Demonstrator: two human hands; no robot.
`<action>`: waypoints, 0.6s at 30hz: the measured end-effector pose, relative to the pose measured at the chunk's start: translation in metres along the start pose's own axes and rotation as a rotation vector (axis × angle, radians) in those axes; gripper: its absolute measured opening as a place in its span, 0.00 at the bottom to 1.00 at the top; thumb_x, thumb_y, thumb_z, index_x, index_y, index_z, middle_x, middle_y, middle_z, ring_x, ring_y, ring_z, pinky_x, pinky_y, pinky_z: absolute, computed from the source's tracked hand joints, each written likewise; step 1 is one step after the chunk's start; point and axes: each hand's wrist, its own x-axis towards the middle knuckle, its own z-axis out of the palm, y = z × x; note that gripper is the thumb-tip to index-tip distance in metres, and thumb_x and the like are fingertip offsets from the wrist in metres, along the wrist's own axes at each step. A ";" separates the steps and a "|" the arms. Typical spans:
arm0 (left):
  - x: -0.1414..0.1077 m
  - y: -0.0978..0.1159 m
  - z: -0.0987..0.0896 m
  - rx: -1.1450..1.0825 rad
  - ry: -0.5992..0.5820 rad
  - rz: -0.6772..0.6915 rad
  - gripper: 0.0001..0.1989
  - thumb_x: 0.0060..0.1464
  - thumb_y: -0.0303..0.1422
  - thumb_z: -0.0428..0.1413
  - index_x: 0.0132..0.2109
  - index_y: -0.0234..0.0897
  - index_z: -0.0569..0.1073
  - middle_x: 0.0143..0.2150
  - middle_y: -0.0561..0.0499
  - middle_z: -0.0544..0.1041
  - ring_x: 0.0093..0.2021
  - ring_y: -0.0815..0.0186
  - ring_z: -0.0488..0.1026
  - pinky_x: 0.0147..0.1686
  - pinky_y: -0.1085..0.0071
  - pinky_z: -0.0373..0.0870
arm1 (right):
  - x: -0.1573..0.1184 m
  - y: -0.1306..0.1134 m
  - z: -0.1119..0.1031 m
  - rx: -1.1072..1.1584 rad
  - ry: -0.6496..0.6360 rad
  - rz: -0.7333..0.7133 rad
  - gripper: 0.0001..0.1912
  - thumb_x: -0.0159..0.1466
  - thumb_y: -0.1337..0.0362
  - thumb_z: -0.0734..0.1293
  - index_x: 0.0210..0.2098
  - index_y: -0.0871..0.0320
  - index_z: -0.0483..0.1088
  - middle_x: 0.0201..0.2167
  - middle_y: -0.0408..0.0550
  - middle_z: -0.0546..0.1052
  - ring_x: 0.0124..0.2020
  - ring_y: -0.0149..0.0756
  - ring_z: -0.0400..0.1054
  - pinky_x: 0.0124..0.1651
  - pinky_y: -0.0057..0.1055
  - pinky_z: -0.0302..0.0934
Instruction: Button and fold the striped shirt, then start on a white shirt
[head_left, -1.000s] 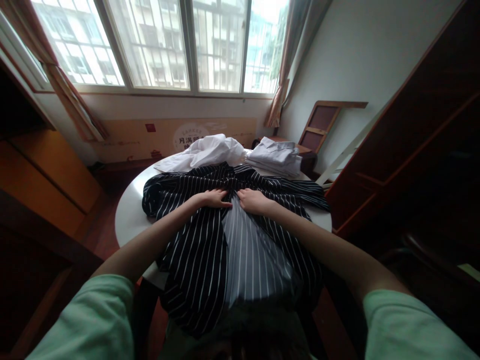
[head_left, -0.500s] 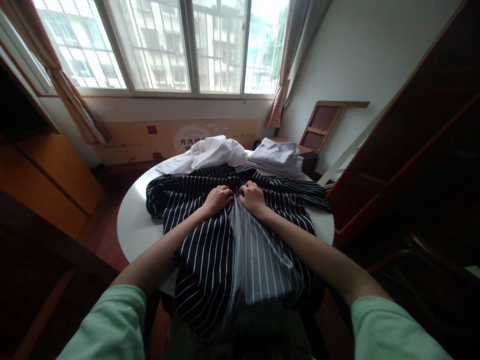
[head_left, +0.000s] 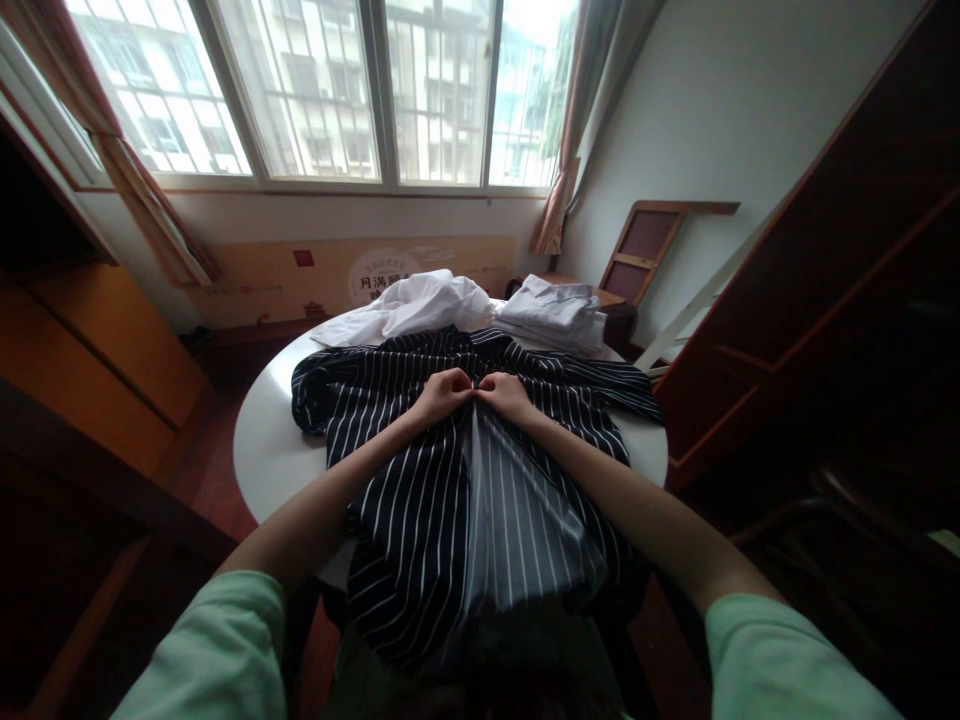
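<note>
A black shirt with white stripes [head_left: 412,510] lies spread over the round white table, its collar end away from me and its lower part hanging over the near edge. Below my hands the front parts, and the greyish inner side of the cloth shows. My left hand [head_left: 448,392] pinches the left front edge near the middle of the shirt. Right beside it my right hand [head_left: 504,394] pinches the other front edge, the fingertips of both hands almost meeting. Any button between the fingers is too small to make out.
Behind the shirt lie a crumpled white garment [head_left: 420,305] and a folded stack of white cloth [head_left: 553,312]. The white table [head_left: 262,450] has a rounded edge. A wooden chair or frame [head_left: 645,250] stands by the wall, with a tall brown cabinet [head_left: 787,300] at right.
Both hands have drawn slightly closer together, and the fingers have gone from resting on the cloth to pinching at the front edges. The shirt lies almost the same.
</note>
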 end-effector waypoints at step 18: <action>-0.004 0.001 0.008 -0.585 0.041 -0.343 0.09 0.39 0.31 0.59 0.28 0.30 0.70 0.23 0.53 0.70 0.24 0.74 0.66 0.27 0.75 0.63 | 0.007 0.008 -0.003 0.521 0.040 0.096 0.12 0.47 0.59 0.68 0.23 0.64 0.69 0.19 0.41 0.69 0.22 0.27 0.62 0.28 0.24 0.55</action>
